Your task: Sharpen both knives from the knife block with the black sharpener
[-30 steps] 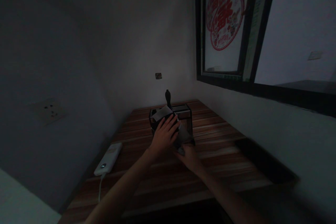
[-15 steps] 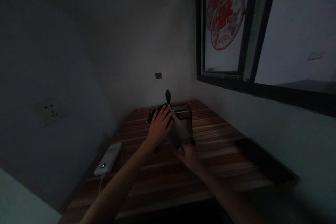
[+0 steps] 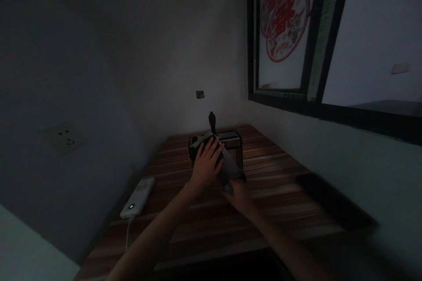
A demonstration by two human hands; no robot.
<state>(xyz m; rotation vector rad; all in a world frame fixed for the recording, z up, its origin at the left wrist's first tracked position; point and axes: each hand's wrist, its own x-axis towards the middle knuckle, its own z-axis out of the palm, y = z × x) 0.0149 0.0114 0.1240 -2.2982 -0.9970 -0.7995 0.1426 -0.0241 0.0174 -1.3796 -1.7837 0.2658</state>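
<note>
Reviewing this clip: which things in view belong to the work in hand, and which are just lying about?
In hand:
grey blade-like piece, lower end gripped by the right hand
dark-and-grey piece under the left hand
probably the black-framed rack behind

Apparently just lying about:
white device with cable
dark flat object

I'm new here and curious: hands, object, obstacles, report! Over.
Left hand on black-and-grey piece against flat grey panel. Right hand gripping panel's lower end. Black-framed rack close behind.

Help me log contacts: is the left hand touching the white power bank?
Apart: the head view shows striped tabletop between the left hand and the white power bank.
</note>
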